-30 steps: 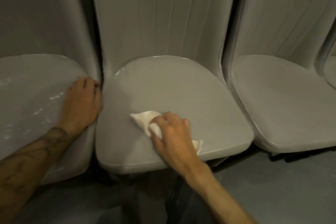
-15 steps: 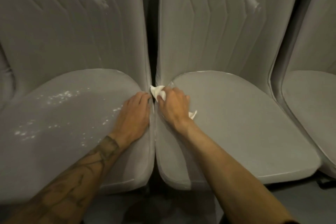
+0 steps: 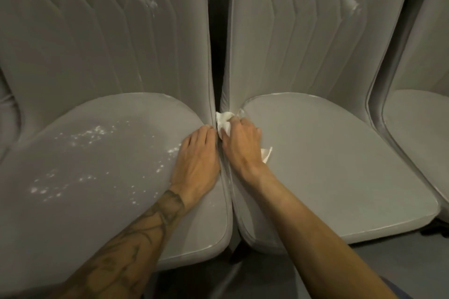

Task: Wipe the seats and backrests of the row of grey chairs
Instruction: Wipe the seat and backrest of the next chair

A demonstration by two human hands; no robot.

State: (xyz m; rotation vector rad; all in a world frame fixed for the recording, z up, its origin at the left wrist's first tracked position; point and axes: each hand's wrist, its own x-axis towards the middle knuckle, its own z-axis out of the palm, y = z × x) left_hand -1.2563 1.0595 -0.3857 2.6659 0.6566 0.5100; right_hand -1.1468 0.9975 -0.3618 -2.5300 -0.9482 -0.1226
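Moved back from the seat [image 3: 340,201] front, the right hand [image 3: 240,147] grips a white cloth [image 3: 224,121] in curled fingers beside the gap [image 3: 217,68] between grey chairs [image 3: 303,43], left hand [image 3: 196,160] apparently flat, fingers together, opposite; pushed deeper, cloth could wedge.

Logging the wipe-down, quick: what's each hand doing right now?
Left hand: open, resting on the left seat.
Right hand: gripping the white cloth.

Left grey seat [image 3: 97,201] flecked with white specks [image 3: 96,131], right grey seat [image 3: 340,165] bearing a white cloth [image 3: 223,119]
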